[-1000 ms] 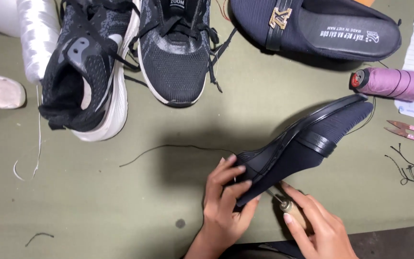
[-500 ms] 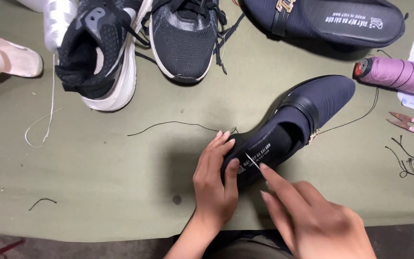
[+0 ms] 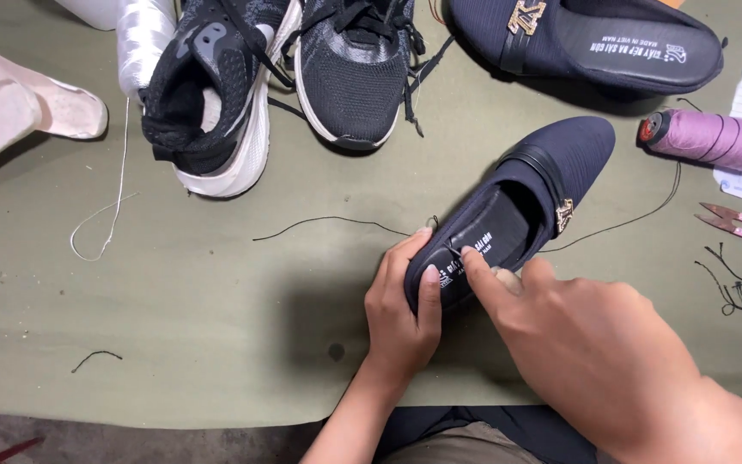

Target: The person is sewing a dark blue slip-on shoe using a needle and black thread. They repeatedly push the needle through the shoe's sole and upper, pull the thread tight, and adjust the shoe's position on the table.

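We are clamping the soft, light navy slip-on shoe [image 3: 517, 215] at its heel near the mat's [image 3: 173, 344] front edge, left hand [image 3: 401, 314] closed around it, right hand [image 3: 594, 344] pinching inside.

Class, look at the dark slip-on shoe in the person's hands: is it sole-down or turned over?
Sole-down. The slip-on shoe shows its opening and insole facing up, its toe pointing away. The left hand grips the heel; the right hand has a finger at the heel rim.

Heel of dark slip-on shoe [image 3: 517, 206] hidden under left hand [image 3: 401, 314] and right hand [image 3: 594, 344] — whatever the right fingertips pinch is too small to tell. Right forearm cut off at the bottom edge.
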